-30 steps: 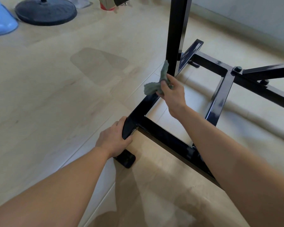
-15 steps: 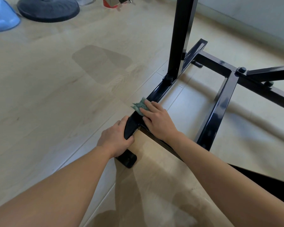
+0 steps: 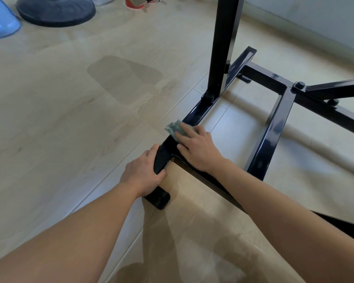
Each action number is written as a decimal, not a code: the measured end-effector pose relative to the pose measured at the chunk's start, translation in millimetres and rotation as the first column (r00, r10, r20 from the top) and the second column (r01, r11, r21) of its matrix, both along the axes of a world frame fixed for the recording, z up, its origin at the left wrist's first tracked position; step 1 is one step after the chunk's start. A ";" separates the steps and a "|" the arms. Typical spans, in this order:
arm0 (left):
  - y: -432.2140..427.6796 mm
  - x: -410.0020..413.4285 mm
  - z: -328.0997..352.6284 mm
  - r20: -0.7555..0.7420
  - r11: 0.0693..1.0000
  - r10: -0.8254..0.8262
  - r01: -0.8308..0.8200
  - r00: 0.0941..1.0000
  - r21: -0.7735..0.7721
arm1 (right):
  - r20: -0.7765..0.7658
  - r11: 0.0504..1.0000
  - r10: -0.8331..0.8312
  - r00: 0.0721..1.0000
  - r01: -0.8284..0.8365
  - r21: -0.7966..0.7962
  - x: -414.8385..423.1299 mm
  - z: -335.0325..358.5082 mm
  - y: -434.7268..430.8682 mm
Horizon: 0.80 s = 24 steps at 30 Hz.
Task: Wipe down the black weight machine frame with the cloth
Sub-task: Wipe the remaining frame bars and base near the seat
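a pale wood-look floor (image 3: 69,129) runs to a light wall (image 3: 315,17) at the right, with a darker patch on the boards. the black weight machine frame (image 3: 274,135) stands on it, rails glossy, an upright post (image 3: 223,48) rising from the near rail. your left hand (image 3: 143,176) has its grip closed round that rail's near end, above a black foot (image 3: 158,198). your right hand (image 3: 198,149) lies flat, grip open, pressing the grey-green cloth (image 3: 173,128) onto the rail just beyond. a dark round base (image 3: 55,11) and a blue object (image 3: 0,21) sit far left.
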<state>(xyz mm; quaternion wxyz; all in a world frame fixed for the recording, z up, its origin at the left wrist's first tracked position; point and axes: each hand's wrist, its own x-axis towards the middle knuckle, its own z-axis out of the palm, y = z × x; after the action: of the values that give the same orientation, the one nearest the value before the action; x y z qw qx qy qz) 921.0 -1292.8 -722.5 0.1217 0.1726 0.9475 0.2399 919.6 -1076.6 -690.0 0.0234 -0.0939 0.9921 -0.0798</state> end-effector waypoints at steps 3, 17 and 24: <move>-0.1 -1.1 -1.5 -0.006 1.000 0.003 -0.003 1.000 0.002 | -0.002 0.997 0.067 0.998 -0.066 0.041 -1.8 1.1 9.3; -1.2 -2.2 1.6 0.035 1.000 -0.008 0.008 0.999 -0.001 | -0.085 0.999 0.043 0.995 -0.043 0.000 20.8 2.3 -12.4; 5.1 -7.9 19.0 0.047 0.931 -0.081 0.092 0.996 -0.353 | 0.045 0.977 -0.093 0.995 0.082 0.199 86.7 36.4 17.0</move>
<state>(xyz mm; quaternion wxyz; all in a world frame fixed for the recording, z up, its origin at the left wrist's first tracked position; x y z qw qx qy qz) 913.1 -1287.7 -703.5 0.1764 0.1855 0.9647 0.0624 1006.3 -1059.6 -653.6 0.0560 -0.0453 0.9973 0.0154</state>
